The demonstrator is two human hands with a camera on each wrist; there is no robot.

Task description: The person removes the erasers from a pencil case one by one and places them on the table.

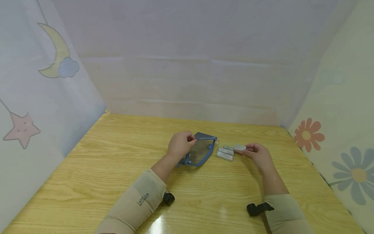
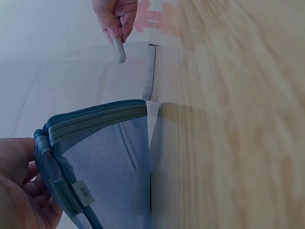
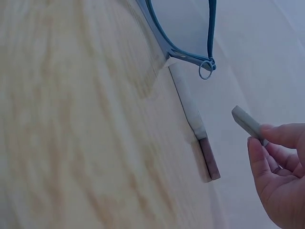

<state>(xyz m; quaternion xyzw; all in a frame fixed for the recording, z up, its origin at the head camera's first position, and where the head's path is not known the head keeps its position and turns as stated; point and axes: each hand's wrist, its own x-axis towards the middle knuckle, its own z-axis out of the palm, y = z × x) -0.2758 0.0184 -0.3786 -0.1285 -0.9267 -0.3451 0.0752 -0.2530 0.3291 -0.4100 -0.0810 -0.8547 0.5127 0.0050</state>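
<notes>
My left hand (image 1: 179,144) pinches the upper edge of a blue zippered mesh pouch (image 1: 201,162), which stands with its mouth gaping toward the right. A small tag (image 2: 83,193) shows on its side in the left wrist view. Through the mesh I make out a pale rectangular shape (image 2: 140,191) low down. Between thumb and fingers my right hand (image 1: 260,157) holds a small pale grey flat block (image 3: 246,122), raised above the table to the right of the pouch. Several similar flat blocks (image 1: 225,156) lie side by side between the pouch and this hand.
A metal ring (image 1: 217,142) hangs at the pouch's right corner. Everything rests on a light wood-grain table (image 1: 117,146). Pale sheets (image 1: 187,81) stand along the back and both sides, with a printed moon, star and flowers.
</notes>
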